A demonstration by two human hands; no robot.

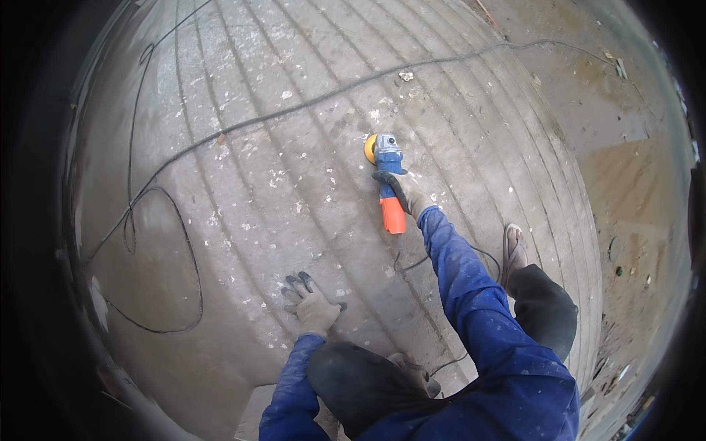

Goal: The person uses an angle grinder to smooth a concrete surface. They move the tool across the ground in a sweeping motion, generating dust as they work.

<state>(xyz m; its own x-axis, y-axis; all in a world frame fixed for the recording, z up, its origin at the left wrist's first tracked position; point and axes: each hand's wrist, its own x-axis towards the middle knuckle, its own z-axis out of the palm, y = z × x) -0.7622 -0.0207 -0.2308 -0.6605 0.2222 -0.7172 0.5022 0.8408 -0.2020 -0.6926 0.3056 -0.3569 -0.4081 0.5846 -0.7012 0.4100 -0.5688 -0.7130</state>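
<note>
Shows nearest the camera a blue cloth top [507, 397], creased along the sleeves and specked with pale dust, then dark trousers [360, 386] bent at the knees. Wraps the right hand [415, 194], in a pale glove with dark fingers, closely around the barrel of an angle grinder [393, 213]. Sets this grinder over the concrete slab [316, 176], ahead and to the right of the left hand [316, 309]. Spreads that left hand wide, palm down on the concrete, in a pale glove with dark fingertips. Combines in the grinder a silvery metal head, a blue body, a tapering orange rear end and a round yellow disc [370, 149] at the left of the head. Cannot tell of contact between disc and slab, nor read any lettering on the tool at this size. Bears long, narrow grooves and chalky white flecks across the dull grey slab. Trails a thin black cable [316, 101] over the grooves, looped at the left. Plants a sandalled foot [516, 246] on the right, near smooth brown mud [625, 220].
</note>
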